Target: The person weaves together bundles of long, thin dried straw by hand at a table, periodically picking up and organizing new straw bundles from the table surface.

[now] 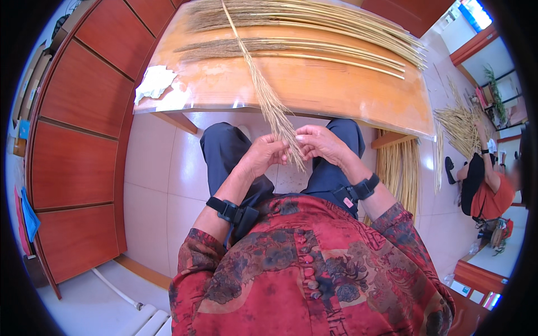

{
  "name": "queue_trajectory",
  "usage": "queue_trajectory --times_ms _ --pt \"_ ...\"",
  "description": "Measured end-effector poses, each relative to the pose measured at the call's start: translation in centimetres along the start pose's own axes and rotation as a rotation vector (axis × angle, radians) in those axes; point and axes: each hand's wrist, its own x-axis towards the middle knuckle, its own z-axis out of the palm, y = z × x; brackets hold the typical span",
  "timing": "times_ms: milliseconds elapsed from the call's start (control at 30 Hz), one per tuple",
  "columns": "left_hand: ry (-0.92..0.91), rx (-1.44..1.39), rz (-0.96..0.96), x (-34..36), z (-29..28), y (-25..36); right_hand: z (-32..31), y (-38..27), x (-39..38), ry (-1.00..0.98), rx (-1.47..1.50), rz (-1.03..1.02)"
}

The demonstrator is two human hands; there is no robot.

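One dry broomcorn stalk (263, 84) slants across the table's front edge, its feathery head hanging over my lap. The thumb and fingers of my left hand (264, 154) pinch the bushy tip from its left side. Opposite, my right hand (322, 145) grips the same tip from the right, its fingers curled in. The two hands are close together above my knees, with the wispy ends showing between and below them. The fingertips are partly hidden among the strands. The thin stem runs away from me over other stalks on the table.
A wooden table (218, 92) bears a large bundle of stalks (314, 17), a smaller bundle (291, 47) and crumpled white paper (155, 82). More stalks (400, 168) lie under its right side. Red cabinets (78, 134) stand left. At right, a person (490, 193) sits by a stalk pile (459, 126).
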Motion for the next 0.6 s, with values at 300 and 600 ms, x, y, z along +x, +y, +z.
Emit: queue_trajectory --times_ms 300,600 --pt "0.028 0.031 0.040 0.5 0.4 0.8 0.3 1.1 -2.5 -0.032 -0.024 0.021" --pt "0.084 0.086 0.085 0.0 -0.1 0.9 -0.7 1.4 -3.2 0.028 -0.040 0.052"
